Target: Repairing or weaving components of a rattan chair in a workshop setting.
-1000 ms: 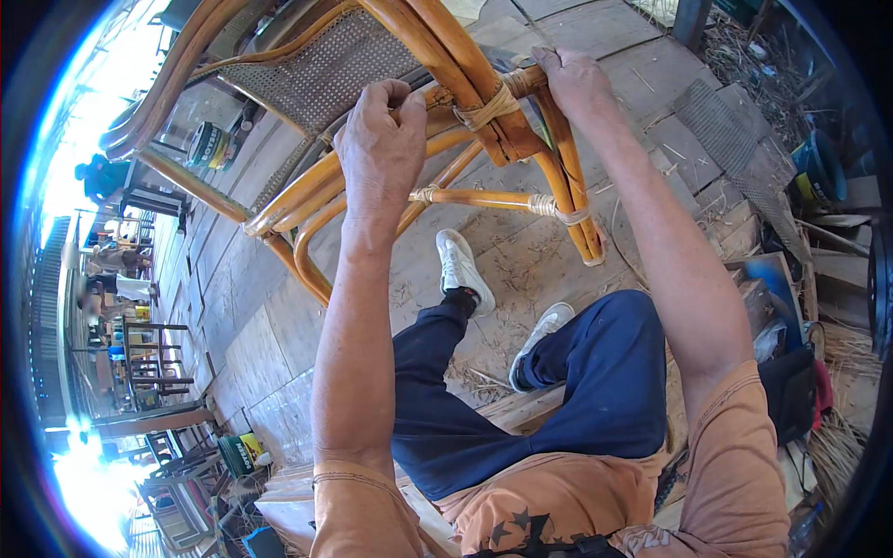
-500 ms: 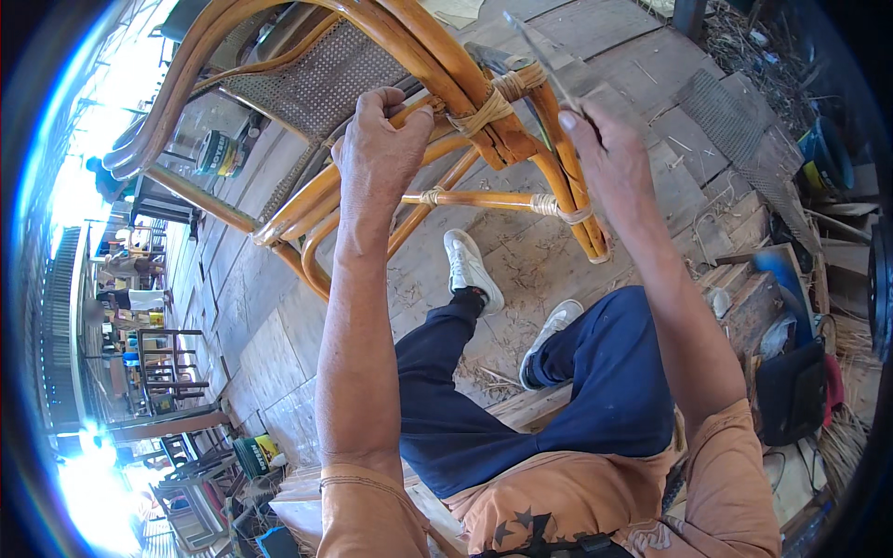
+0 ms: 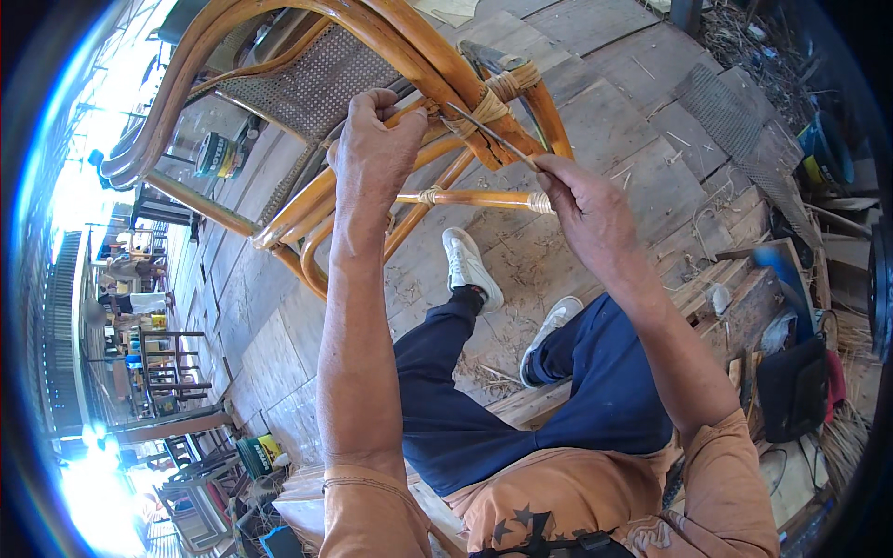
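We had the left hand clenched on the chair frame, the right hand pinching a thin blade at the cane binding. A slip could have cut the binding or knuckles.

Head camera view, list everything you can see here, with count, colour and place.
rattan chair: one, honey orange with a woven cane panel, tipped on its side at upper centre
binding strip: one, pale tan, running from the wrapped chair joint to the right hand
paint tin: one, dark with a yellow band, on the floor behind the chair
mesh sheet: one, grey, on the planks at upper right
plank floor: grey, strewn with shavings
white shoes: two, below the chair
trousers: navy, lower centre
left hand: gripping a chair rail
right hand: pinching the strip
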Demonstrator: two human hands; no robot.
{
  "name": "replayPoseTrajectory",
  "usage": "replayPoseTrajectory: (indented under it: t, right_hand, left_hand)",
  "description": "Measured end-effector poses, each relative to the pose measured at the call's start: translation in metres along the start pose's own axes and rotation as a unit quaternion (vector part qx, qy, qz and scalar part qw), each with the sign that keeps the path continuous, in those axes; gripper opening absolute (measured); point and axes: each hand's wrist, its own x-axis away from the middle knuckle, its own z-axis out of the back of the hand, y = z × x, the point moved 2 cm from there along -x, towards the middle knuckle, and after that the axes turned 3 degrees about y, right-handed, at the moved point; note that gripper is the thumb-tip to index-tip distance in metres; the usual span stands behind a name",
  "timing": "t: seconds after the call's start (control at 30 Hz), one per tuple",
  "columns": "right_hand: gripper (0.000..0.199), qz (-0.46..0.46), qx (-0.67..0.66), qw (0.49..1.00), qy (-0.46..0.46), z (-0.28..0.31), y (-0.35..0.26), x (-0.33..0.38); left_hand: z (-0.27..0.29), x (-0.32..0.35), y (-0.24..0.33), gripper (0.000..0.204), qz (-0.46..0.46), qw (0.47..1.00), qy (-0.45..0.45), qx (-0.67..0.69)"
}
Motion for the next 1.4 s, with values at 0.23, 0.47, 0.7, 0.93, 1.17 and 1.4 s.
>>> replayPoseTrajectory:
  t: [0.23,0.47,0.7,0.93,1.17,1.4]
  right_hand:
    - [0.015,0.016,-0.002,1.000,0.005,0.000,-0.001,0.003]
    - [0.015,0.023,-0.018,1.000,-0.003,-0.006,0.001,0.003]
    - [0.016,-0.008,-0.022,1.000,-0.021,-0.014,0.001,0.001]
    - [0.017,-0.007,-0.049,0.999,0.001,-0.022,0.006,0.004]
    - [0.021,-0.005,-0.069,0.998,0.001,-0.025,0.009,0.004]
    - [0.031,-0.197,0.038,0.980,0.012,0.021,0.067,0.028]
  left_hand:
    - [-0.001,0.000,-0.004,0.049,-0.017,1.000,0.001,-0.021]
    - [0.000,-0.001,-0.003,0.049,0.003,1.000,0.006,-0.014]
    - [0.000,-0.002,-0.004,0.049,-0.006,1.000,0.004,-0.021]
    - [-0.002,-0.001,-0.002,0.051,-0.013,0.999,0.006,-0.028]
    - [-0.003,-0.002,-0.004,0.051,-0.020,0.999,0.020,-0.038]
    - [-0.006,0.000,0.003,0.050,-0.058,0.995,0.048,-0.073]
